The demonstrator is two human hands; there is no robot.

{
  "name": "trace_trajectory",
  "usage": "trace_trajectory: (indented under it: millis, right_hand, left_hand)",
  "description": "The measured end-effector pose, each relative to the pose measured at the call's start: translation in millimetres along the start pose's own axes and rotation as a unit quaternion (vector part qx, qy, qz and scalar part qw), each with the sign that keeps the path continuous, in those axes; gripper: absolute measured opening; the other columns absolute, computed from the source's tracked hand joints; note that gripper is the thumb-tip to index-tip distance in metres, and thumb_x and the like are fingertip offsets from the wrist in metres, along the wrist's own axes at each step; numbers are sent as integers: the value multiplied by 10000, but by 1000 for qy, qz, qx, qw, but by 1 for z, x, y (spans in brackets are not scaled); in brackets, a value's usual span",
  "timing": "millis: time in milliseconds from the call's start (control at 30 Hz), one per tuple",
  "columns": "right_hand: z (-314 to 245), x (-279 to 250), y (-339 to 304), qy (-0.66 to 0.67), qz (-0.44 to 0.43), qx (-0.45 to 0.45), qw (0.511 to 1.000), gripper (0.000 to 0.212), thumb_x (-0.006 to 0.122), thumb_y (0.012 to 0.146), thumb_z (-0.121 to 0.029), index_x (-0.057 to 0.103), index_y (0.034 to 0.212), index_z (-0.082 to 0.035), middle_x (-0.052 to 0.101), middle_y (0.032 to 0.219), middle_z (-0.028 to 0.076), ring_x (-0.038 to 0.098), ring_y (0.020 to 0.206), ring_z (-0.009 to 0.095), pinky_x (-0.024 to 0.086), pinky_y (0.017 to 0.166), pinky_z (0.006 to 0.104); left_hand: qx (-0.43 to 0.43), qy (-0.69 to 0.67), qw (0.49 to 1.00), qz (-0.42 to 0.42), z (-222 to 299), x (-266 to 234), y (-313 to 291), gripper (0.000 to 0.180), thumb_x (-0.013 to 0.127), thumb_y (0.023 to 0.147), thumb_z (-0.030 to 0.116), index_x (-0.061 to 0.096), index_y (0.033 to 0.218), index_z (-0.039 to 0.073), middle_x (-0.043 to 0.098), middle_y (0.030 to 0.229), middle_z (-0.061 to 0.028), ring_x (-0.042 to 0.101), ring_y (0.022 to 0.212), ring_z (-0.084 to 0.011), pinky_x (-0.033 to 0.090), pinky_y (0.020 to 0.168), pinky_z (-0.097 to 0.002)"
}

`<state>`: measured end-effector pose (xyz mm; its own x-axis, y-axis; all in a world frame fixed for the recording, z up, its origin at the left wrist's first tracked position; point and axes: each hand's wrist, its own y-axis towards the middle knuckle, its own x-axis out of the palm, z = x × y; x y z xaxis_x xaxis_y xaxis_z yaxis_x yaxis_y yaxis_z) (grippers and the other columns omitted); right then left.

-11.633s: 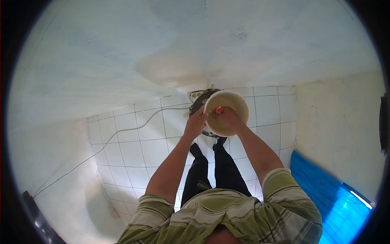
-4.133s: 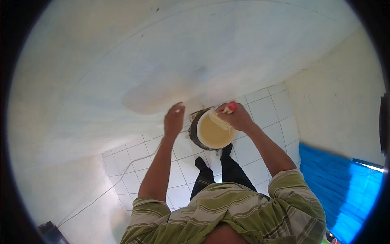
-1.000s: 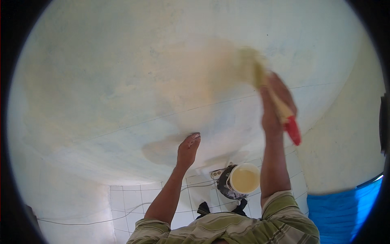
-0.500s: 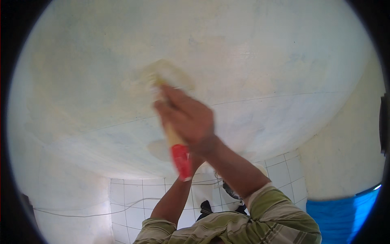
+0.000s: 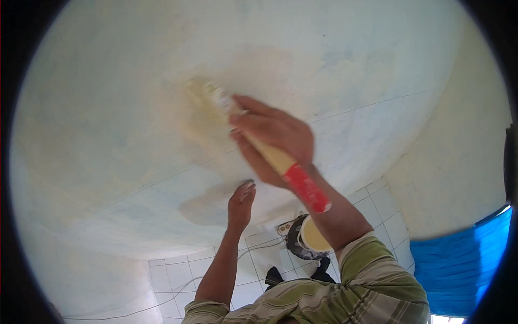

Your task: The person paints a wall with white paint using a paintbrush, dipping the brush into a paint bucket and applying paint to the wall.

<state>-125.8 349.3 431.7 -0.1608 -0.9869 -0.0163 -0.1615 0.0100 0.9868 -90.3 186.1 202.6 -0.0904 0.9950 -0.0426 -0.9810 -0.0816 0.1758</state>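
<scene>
Wooden-handled brush at wall, earlier over bucket

Two hands, one left hand and one right hand, and one brush appear before three walls. Near the far edge of the one tiled floor are one bucket, one dark stand and one socket strip, with one cable toward the left edge. Two feet show closer in; one shirt and, past the floor's right edge, one curtain complete the count.
</scene>
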Motion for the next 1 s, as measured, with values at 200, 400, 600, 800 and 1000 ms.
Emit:
trace_trajectory:
  millis: [200,400,600,800,1000]
  right_hand:
    - [45,-97,3,-34,55,61,996,234,721,851,36,690,1083,30,679,1191,249,682,1090,276,550,918,358]
    - [82,-160,2,-13,91,83,992,244,692,852,69,679,1094,48,678,1195,244,662,1118,269,516,982,363]
    - [74,-186,-4,-176,140,53,973,235,703,852,58,696,1082,11,685,1176,237,687,1077,291,562,918,360]
    - [79,-110,-17,-245,79,-50,965,294,735,780,-71,749,1074,-76,691,1207,199,705,1067,315,586,863,372]
    - [-10,-54,-18,50,-40,6,998,224,785,763,-78,722,978,-67,717,1121,192,727,989,314,612,796,371]
  left_hand:
    - [-1,42,997,69,-16,7,1,300,593,1012,155,620,1240,-37,684,1183,-118,627,1101,-162,473,981,-290]
    - [-30,45,990,129,-17,25,5,278,616,998,188,639,1180,-21,677,1099,-75,595,1040,-136,451,949,-275]
    - [-69,65,986,140,-3,28,6,278,612,996,217,633,1155,-10,658,1074,-56,570,1034,-127,435,956,-286]
    - [-58,76,991,98,1,36,5,384,619,984,361,614,1194,39,641,1154,-62,577,1078,-157,428,950,-337]
    - [-5,274,960,59,7,24,3,302,607,1002,217,601,1205,-5,664,1140,-99,613,1033,-153,473,905,-303]
